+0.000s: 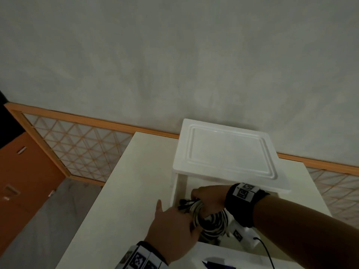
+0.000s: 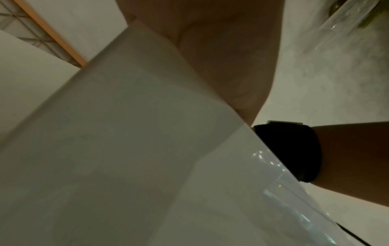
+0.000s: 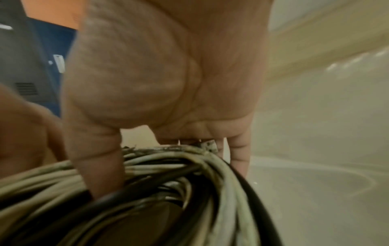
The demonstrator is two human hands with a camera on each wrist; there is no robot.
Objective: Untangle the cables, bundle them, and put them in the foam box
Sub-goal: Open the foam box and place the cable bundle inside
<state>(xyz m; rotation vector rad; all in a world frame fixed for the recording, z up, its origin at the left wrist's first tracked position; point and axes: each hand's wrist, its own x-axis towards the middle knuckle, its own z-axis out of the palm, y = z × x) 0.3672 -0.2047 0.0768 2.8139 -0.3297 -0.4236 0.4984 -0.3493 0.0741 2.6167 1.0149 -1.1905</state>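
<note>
The white foam box stands on the table with its lid pushed back, so the near part is uncovered. My right hand reaches into that opening and grips a coiled bundle of white and black cables. In the right wrist view the thumb and fingers wrap the cable coil. My left hand lies against the box's left wall, thumb pointing away. Its fingers go over the rim beside the coil and their tips are hidden.
The box sits on a cream table whose left edge drops to a grey floor. A thin black wire and a small white marked block lie near the front right. A lattice screen stands behind.
</note>
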